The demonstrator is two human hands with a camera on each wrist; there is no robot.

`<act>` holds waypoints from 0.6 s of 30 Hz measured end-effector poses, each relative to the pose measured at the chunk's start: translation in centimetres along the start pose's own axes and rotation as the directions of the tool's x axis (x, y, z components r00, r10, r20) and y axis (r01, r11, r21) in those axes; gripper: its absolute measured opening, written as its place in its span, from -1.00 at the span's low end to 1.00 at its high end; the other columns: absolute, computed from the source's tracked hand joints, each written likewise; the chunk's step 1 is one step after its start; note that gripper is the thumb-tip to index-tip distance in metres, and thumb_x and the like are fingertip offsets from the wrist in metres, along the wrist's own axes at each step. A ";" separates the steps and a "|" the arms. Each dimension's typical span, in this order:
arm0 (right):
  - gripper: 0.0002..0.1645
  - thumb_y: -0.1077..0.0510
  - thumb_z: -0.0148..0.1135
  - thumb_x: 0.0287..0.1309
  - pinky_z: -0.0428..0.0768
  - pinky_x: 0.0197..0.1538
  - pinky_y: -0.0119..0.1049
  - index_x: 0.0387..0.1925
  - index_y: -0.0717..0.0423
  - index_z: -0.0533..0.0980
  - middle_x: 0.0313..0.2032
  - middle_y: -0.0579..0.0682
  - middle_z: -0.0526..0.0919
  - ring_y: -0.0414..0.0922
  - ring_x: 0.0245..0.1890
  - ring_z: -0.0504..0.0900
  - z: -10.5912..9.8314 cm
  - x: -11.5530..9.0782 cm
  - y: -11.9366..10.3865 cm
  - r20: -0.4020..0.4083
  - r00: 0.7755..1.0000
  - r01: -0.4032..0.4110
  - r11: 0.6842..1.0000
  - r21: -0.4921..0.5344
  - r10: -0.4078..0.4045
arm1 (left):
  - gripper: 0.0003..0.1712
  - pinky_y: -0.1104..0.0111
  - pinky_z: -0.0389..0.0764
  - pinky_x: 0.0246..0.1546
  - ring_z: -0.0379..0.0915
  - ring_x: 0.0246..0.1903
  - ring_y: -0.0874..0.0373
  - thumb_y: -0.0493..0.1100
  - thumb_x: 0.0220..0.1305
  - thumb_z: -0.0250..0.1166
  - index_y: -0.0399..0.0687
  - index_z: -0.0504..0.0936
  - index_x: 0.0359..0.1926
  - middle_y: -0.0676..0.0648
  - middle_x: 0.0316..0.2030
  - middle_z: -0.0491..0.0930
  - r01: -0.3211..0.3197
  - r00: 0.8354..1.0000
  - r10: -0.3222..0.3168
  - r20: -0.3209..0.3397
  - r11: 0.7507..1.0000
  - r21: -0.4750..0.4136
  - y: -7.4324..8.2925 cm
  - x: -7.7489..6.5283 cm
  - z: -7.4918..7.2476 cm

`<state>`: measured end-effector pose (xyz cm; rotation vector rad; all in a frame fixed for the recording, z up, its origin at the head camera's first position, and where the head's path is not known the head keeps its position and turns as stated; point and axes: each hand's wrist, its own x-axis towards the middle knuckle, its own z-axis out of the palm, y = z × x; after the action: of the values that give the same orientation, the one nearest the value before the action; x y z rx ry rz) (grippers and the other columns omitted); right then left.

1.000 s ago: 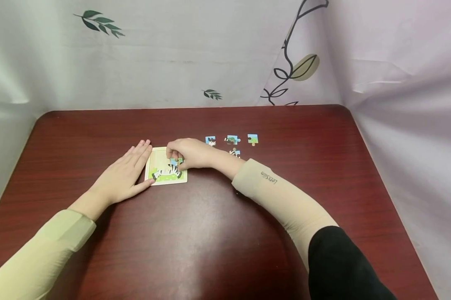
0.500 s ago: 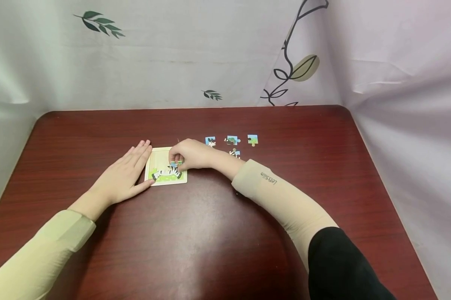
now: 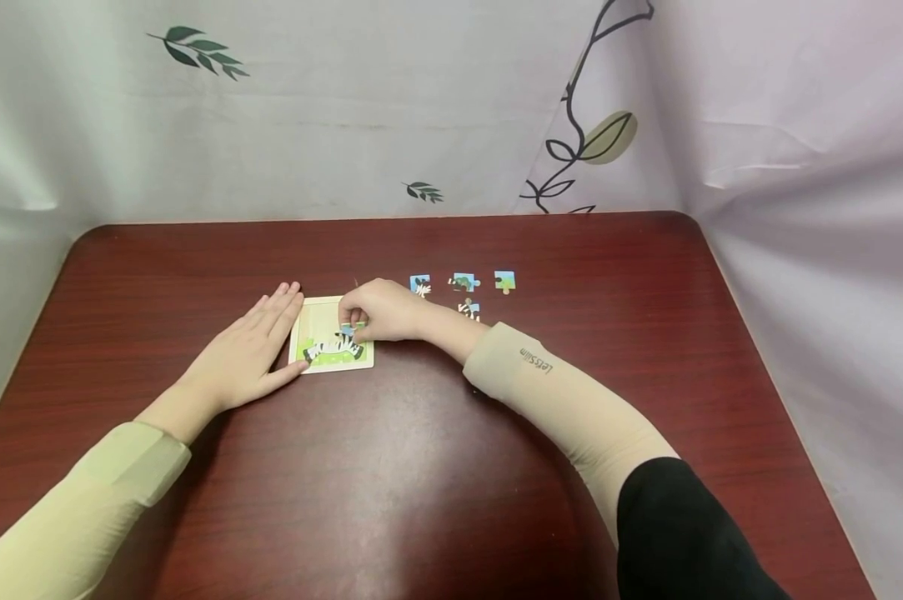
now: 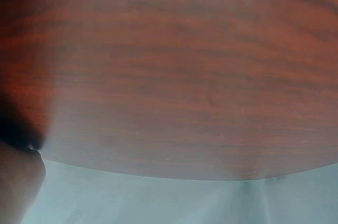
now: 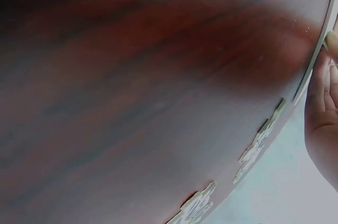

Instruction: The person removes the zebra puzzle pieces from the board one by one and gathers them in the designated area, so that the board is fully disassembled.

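Observation:
A shallow puzzle tray [image 3: 319,310] with a pale wooden rim lies on the table, its lower part filled with joined pieces picturing a zebra's striped body on green grass. My left hand [image 3: 244,358] lies flat with straight fingers along the tray's left side, thumb at the lower left corner. Over the tray's right half my right hand [image 3: 382,308] pinches a small blue and green jigsaw piece [image 3: 348,331] between thumb and fingers, close above the zebra part. The hand hides the tray's upper right corner. In the right wrist view the fingers [image 5: 319,89] reach the tray's edge.
Several loose jigsaw pieces lie right of the tray: a zebra-head piece [image 3: 420,284], a tree piece [image 3: 464,282], a blue-green piece [image 3: 504,281] and a striped piece [image 3: 469,309] by my right forearm. A pale patterned curtain [image 3: 331,125] surrounds the dark red table [image 3: 571,275].
My right hand has shifted slightly to the right over the tray with the jigsaw piece, which now shows more tilted. My left hand has stayed in place.

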<state>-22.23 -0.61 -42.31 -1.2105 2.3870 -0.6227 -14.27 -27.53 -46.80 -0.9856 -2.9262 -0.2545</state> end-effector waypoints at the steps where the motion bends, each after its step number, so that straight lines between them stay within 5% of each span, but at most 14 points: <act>1: -0.81 0.16 0.51 0.27 0.61 0.08 -0.42 -0.11 0.03 0.69 -0.13 -0.07 0.80 -0.20 -0.06 0.71 0.0 0.0 0.0 0.002 1.000 -0.002 1.000 0.008 0.002 | 0.12 0.35 -0.37 0.73 -0.10 0.69 -0.24 0.17 0.40 0.29 -0.39 -0.01 0.66 -0.38 0.67 -0.01 0.005 1.000 -0.005 0.003 1.000 0.001 0.0 0.0 0.1; 18: -0.74 0.20 0.58 0.18 0.62 -0.13 -0.51 -0.13 0.16 0.70 -0.23 0.02 0.80 -0.18 -0.27 0.73 -1.6 -1.1 1.2 -0.020 0.999 -0.039 0.950 0.310 0.047 | 0.13 0.37 -0.41 0.72 -0.10 0.69 -0.25 0.17 0.40 0.29 -0.39 -0.02 0.66 -0.38 0.67 -0.01 0.010 1.000 -0.010 0.015 1.000 0.005 0.0 0.0 0.0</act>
<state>-23.25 1.30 -41.52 -1.0173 2.2232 -0.9631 -14.25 -27.56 -46.82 -0.9762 -2.9447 -0.2406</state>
